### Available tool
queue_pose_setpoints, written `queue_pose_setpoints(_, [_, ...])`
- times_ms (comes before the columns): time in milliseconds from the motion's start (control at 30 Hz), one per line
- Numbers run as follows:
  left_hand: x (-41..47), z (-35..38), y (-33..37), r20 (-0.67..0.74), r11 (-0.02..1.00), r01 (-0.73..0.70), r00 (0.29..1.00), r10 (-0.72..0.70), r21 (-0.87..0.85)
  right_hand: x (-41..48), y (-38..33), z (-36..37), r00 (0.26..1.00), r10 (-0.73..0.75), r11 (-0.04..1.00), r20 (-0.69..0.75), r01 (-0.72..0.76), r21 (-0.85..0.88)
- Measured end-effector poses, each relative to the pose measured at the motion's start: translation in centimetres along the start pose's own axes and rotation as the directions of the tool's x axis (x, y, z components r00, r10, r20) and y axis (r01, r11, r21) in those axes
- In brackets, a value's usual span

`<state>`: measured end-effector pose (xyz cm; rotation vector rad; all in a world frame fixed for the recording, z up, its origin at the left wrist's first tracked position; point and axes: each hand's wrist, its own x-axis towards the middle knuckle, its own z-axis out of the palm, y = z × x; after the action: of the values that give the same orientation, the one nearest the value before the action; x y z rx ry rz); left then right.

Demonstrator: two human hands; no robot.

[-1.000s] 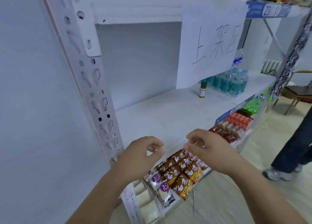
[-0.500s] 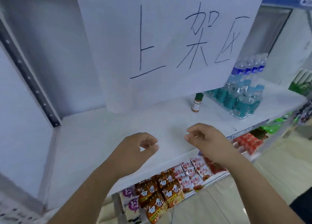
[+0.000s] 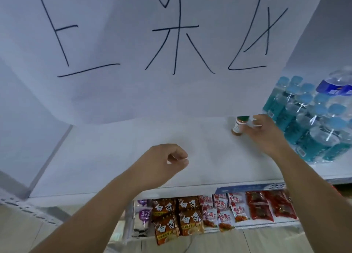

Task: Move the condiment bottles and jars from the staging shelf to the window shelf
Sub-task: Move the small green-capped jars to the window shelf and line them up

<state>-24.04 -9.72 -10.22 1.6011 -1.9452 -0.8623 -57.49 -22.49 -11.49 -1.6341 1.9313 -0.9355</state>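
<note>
Finding: the right hand [image 3: 265, 138] had advanced from the front edge of the shelf [image 3: 118, 157], where it hung half a second earlier, to the green-capped seasoning jar [image 3: 239, 126] deep on the board. Its fingertips [image 3: 254, 121] lay against the jar's right side, near the cap. Whether the thumb had closed on the far side could not be told, so a completed grasp was not confirmed.

The left hand [image 3: 163, 162] was released, fingers loosely curled and grasping nothing, held above the bare middle of the shelf, much as before.

The jar stood upright on the shelf, unmoved from its earlier spot, just left of a shrink-wrapped pack of water bottles [image 3: 314, 123] and below the lower edge of a hanging paper sign [image 3: 171, 52]. The view had also drawn closer, so the sign filled the upper frame.

Assessment: the pick-up was beginning and carriage had not started. No other condiment container was visible on this board. The bottle pack stood close behind the reaching hand, leaving little room. Noodle packets [image 3: 177, 217] and red snack packets [image 3: 266, 205] lay on the tier beneath, outside the task.
</note>
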Motion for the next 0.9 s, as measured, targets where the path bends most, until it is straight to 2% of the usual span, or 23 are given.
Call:
queue_pose_setpoints(167, [-0.3, 0.2, 0.1, -0.016, 0.999, 0.047, 0.999, -0.047, -0.005, 3.5, 0.8, 2.0, 1.000, -0.008, 0.999, 0.004, 0.008, 0.047])
queue_pose_setpoints(367, [-1.2, 0.3, -0.3, -0.040, 0.997, 0.076, 0.996, -0.077, -0.014, 3.9, 1.0, 3.6, 0.995, -0.067, 0.996, -0.076, 0.072, 0.052])
queue_pose_setpoints(633, [-1.5, 1.7, 0.6, -0.040, 0.999, 0.051, 0.998, -0.051, -0.014, 2.2, 0.3, 2.8, 0.991, -0.131, 0.988, -0.035, 0.133, 0.079])
queue_pose_setpoints(900, [-3.9, 1.0, 0.2, -0.065, 0.999, 0.032, 0.997, -0.035, -0.044, -3.6, -4.9, 2.0, 0.950, -0.303, 0.945, 0.076, 0.289, 0.151])
